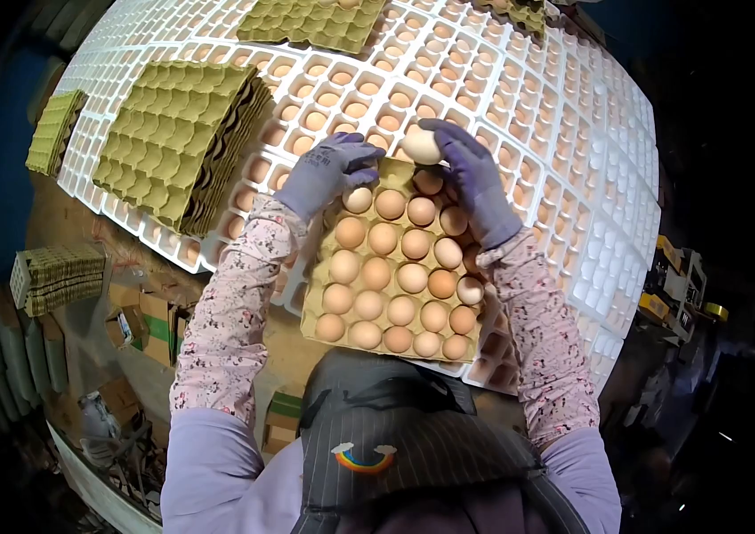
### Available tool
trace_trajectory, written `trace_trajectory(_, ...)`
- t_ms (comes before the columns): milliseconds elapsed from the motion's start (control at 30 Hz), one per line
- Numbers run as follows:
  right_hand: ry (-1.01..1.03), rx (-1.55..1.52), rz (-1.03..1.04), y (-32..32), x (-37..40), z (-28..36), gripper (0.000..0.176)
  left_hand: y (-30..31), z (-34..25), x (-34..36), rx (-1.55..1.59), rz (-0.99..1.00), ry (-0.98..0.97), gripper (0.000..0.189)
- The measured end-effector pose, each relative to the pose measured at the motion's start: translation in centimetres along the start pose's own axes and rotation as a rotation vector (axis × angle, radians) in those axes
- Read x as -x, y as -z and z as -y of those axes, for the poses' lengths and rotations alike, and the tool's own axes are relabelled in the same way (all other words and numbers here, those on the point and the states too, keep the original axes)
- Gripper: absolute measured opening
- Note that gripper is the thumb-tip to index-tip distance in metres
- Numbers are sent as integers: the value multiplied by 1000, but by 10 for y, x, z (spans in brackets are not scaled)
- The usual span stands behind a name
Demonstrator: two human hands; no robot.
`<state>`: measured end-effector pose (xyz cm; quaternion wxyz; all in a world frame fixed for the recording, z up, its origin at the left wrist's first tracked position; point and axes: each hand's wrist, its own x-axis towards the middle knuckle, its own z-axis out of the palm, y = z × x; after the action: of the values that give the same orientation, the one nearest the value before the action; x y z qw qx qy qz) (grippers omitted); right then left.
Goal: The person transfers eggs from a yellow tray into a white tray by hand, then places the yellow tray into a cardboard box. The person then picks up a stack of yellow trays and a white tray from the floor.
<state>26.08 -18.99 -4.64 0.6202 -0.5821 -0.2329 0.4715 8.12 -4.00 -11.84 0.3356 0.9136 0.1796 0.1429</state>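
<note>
A cardboard egg tray (313,311) lies in front of me on white plastic trays, with brown eggs (415,243) in most of its cups. My right hand (473,178), in a grey and purple glove, holds a pale egg (422,145) over the tray's far edge, between thumb and fingers. My left hand (327,171), gloved too, is at the tray's far left corner beside a pale egg (359,199). Its fingers are bent towards the tray's edge, and whether they hold anything is hidden. The tray's far cups are partly covered by my hands.
White plastic trays (386,93) full of eggs spread around and beyond the cardboard tray. A stack of cardboard trays (173,142) stands on them at the left, another (310,22) at the far side. Cartons (157,327) lie on the floor at the lower left.
</note>
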Motion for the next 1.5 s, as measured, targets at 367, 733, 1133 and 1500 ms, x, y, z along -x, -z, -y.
trace_trajectory(367,114,1285,371,-6,3,3,40,13,-33,35,-429,142,104,45)
trace_trajectory(733,410,1677,303,-32,47,-41,36,21,-72,70,-523,145,-7,34)
trace_trajectory(1133,-162,-151,4,90,180,-18,48,8,-183,52,1317,369,779,67)
trace_trajectory(1500,-25,507,-539,307,308,-86,47,-211,-291,-36,683,451,291,45)
